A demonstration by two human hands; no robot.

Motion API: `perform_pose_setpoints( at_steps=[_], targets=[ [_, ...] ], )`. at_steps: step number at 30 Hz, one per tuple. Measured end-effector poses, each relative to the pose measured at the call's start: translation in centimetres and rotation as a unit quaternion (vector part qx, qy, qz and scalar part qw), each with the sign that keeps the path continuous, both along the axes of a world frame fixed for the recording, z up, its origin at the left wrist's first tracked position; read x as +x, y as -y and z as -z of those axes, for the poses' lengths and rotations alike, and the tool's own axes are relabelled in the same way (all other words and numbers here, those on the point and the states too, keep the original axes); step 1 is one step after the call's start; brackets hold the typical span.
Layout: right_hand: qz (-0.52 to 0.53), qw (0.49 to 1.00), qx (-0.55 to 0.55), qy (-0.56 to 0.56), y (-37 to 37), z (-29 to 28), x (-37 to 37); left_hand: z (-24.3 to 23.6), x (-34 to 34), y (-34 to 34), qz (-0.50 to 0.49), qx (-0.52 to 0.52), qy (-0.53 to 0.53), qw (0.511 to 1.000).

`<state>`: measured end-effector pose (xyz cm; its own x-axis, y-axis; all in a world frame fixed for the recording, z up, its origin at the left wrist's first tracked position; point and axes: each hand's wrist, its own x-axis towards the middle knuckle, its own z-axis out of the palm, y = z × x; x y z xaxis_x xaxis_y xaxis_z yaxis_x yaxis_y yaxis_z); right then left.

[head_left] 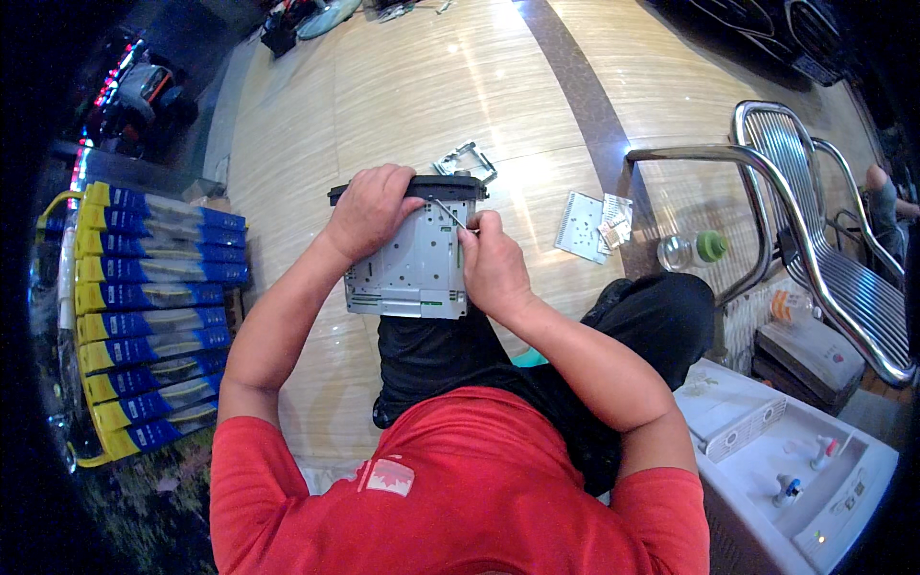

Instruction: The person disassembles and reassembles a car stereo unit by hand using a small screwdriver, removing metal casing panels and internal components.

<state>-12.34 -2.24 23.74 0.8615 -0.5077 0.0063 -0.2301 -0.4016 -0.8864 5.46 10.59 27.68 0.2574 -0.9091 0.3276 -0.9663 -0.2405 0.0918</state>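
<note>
A flat silver metal unit with a black front panel (465,188), like a car stereo, rests over my lap; its metal casing (407,268) has small holes and green circuit board showing through. My left hand (374,209) is closed over the black panel at its left part, thumb on the casing's top. A slim metal tool (446,209) is pinched in my right hand (496,266) at the unit's right edge. Its tip points up-left, near the panel and my left thumb. Whether it is a screwdriver or tweezers I cannot tell.
On the tiled floor beyond lies a metal bracket (467,161); perforated metal plates (581,227) lie to the right. A green-lidded jar (677,252) stands by a metal chair (843,278). A white water dispenser (757,441) is near right, a rack of blue-yellow packages (158,321) left.
</note>
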Motion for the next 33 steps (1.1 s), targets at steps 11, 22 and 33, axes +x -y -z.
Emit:
perform_pose_setpoints(
  at_steps=[11,22,33],
  targets=[
    [-0.014,0.998,0.05,-0.035,0.0,-0.4,0.1,0.8,0.4,-0.7,-0.046,-0.004,-0.026,0.999],
    [-0.028,0.999,-0.019,-0.03,0.1,-0.6,0.3,0.6,0.0,-1.0,-0.063,0.005,-0.022,0.998],
    [-0.083,0.993,-0.018,-0.077,-0.2,1.5,0.0,1.3,1.3,-0.2,-0.182,-0.08,-0.07,0.977]
  ],
)
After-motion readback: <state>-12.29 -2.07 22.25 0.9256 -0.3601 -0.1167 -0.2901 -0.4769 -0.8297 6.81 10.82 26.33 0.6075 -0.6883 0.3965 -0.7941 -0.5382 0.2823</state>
